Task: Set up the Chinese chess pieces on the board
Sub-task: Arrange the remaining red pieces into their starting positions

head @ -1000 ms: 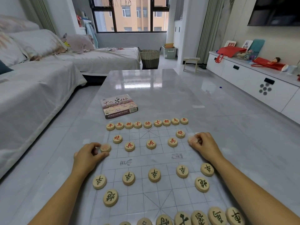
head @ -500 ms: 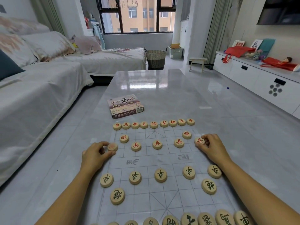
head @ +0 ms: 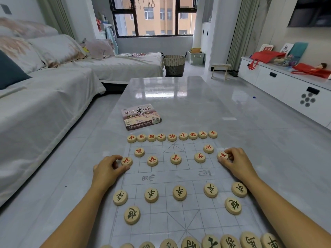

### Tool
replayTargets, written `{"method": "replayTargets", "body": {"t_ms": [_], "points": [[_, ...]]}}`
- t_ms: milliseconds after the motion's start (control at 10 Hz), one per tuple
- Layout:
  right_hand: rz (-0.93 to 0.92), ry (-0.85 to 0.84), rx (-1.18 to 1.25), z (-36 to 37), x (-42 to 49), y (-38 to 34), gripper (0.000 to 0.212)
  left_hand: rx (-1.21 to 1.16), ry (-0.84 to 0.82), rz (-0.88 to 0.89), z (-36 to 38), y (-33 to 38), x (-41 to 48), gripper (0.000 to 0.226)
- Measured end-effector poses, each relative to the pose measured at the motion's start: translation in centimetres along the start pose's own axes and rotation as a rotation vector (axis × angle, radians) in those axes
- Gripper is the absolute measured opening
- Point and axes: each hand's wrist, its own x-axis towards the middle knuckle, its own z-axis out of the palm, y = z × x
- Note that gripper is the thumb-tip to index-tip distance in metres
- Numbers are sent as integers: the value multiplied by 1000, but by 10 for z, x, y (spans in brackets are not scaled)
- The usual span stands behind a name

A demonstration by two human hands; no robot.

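the glossy surface (head: 179, 108) carries a thin board (head: 175, 176). at its far corners, left hand (head: 107, 171) and right hand (head: 238, 162) fingers pinch the left soldier (head: 126, 161) and right soldier (head: 222, 155). these look like light, hard, slippery discs, best gripped by the rim.

Both forearms are bare as far up as they show, and the left hand (head: 107, 170) and right hand (head: 239, 164) are likewise bare, uncovered throughout.
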Motion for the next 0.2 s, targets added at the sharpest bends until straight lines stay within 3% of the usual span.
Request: {"method": "replayTargets", "body": {"t_ms": [200], "points": [[28, -17, 88, -1, 1, 1, 38, -38, 17, -22, 1, 0, 0, 44]]}}
